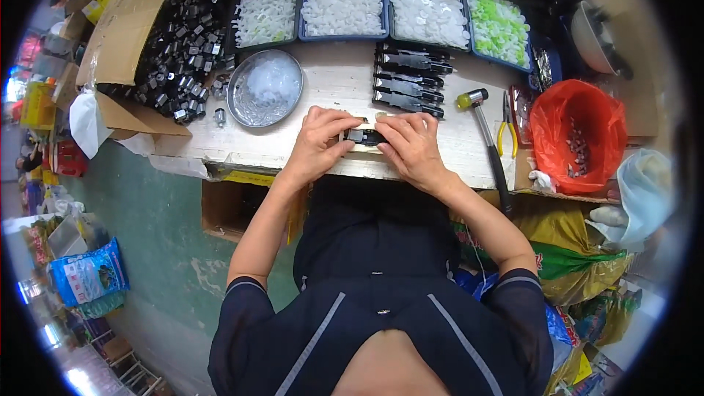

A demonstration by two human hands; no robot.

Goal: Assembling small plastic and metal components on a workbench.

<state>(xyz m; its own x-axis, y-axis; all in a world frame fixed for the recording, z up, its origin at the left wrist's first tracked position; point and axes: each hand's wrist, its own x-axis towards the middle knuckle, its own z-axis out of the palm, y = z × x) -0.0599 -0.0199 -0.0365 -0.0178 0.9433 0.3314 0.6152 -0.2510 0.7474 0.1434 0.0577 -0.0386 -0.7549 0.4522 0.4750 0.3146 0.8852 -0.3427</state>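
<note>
At the front edge of the white bench, a small black part with a grey metallic top (358, 136) lies between my hands. My left hand (320, 142) closes on its left end with thumb and fingers. The other end is under the fingers of my right hand (412, 145), which hide much of it. A pale piece shows beneath and around the part; its shape is mostly covered. Just beyond my right hand, several long black assemblies (411, 82) lie stacked side by side.
A round metal dish (236, 95) with whitish translucent contents stands left, beside a carton (126, 23) spilling black blocks (180, 66). Trays of white and green plastic pieces (345, 0) line the back. At right are a hammer (485, 136), yellow-handled pliers (507, 132) and a red bag (546, 132).
</note>
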